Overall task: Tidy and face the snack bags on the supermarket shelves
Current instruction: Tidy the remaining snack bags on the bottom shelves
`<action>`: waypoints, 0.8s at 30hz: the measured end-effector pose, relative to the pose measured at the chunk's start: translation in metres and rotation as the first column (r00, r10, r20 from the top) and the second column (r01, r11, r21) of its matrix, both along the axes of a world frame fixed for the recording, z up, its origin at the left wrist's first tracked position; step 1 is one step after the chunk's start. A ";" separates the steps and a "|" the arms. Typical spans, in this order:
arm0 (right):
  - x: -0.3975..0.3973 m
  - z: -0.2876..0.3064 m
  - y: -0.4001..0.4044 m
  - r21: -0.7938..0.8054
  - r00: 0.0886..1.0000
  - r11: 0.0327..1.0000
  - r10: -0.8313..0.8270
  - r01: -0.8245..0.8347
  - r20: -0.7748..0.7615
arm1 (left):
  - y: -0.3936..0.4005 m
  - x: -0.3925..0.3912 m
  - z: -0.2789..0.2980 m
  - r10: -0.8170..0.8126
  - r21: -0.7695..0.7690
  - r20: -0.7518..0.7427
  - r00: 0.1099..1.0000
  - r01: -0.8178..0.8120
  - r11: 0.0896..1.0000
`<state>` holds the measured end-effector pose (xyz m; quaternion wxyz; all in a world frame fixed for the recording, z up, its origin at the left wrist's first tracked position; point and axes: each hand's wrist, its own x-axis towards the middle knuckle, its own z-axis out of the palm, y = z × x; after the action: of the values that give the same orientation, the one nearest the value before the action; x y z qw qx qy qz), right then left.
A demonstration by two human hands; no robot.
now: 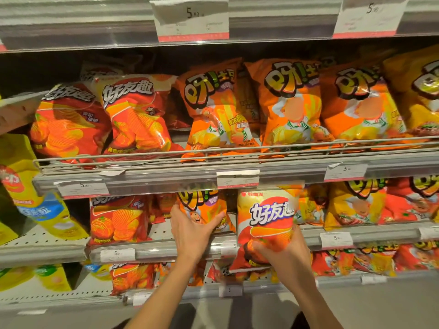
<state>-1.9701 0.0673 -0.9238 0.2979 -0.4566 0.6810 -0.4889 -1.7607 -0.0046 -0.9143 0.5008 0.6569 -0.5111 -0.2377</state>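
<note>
My left hand (192, 231) grips the lower part of an orange snack bag (202, 205) that stands upright on the middle shelf (161, 250), its top tucked behind the price rail above. My right hand (282, 255) holds a red and cream chip bag (266, 219) by its bottom, upright and facing me, in front of the shelf edge. A matching red chip bag (116, 219) stands to the left on the same shelf. More orange and yellow bags (356, 205) fill the shelf to the right.
The upper shelf carries two red chip bags (102, 117) at the left and several orange bags (294, 105) behind a wire rail (237, 150). Yellow bags (31, 186) hang at far left. Price tags (237, 178) line the shelf edges. Lower shelves hold more red bags (133, 276).
</note>
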 end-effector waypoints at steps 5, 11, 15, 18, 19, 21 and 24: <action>-0.039 -0.014 0.023 -0.006 0.993 0.993 -0.117 0.117 0.005 | -0.008 -0.051 -0.001 -0.045 0.027 0.025 0.999 0.044 0.999; -0.058 -0.020 0.035 -0.013 0.988 0.987 -0.158 0.158 -0.001 | -0.016 -0.086 -0.016 -0.064 0.051 0.157 0.986 0.056 0.997; -0.055 -0.021 0.038 -0.010 0.986 0.987 -0.162 0.162 -0.023 | -0.020 -0.094 -0.020 -0.049 0.081 0.221 0.974 0.032 0.996; -0.046 -0.017 0.041 -0.045 0.983 0.983 -0.182 0.181 -0.038 | -0.020 -0.101 -0.018 -0.057 0.105 0.272 0.961 0.029 0.994; -0.044 -0.016 0.042 -0.059 0.981 0.981 -0.188 0.185 -0.041 | -0.019 -0.103 -0.018 -0.062 0.114 0.283 0.957 0.031 0.993; -0.039 -0.015 0.045 -0.047 0.983 0.984 -0.177 0.174 -0.049 | -0.019 -0.103 -0.018 -0.070 0.115 0.300 0.951 0.036 0.993; -0.033 -0.016 0.048 -0.023 0.987 0.988 -0.152 0.151 -0.057 | -0.016 -0.094 -0.016 -0.131 0.130 0.320 0.938 0.093 0.987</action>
<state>-2.0030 0.1154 -0.9398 0.2357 -0.4202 0.7176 -0.5029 -1.8546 -0.0209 -0.9302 0.3566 0.6843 -0.6096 -0.1817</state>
